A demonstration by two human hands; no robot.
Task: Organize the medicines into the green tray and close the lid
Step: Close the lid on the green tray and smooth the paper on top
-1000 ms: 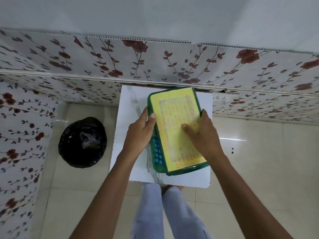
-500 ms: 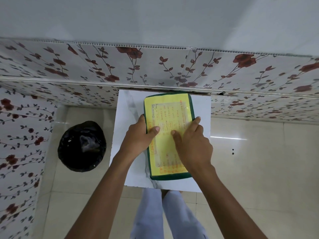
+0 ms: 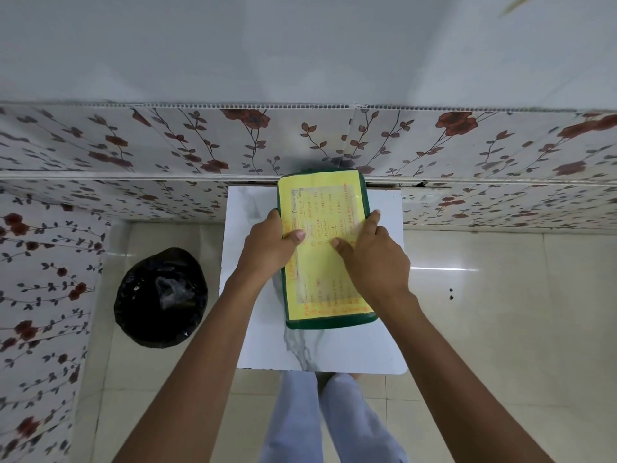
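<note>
Now the green tray sits on the white bench, with its far end close to the flowery wall. Its lid is down flat on top. A yellow paper with orange writing covers almost all of the lid, so only a thin green edge shows around it. No medicines can be seen, since the lid hides the inside.

Both hands are on the tray. The left hand holds the left long side. Its thumb lies on top of the yellow lid and its fingers curl down over the edge, so its grip is narrow and closed on the tray. The right hand does the same on the right long side. Its thumb presses on the lid near the middle, close to the left thumb but not touching it. Its fingers wrap over the right edge, so this grip is closed on the tray too.

Two bare arms reach in from the bottom. Light blue trouser legs show under the near edge of the bench.

A round bin with a black bag stands on the tiled floor to the left, well apart from the bench.
</note>
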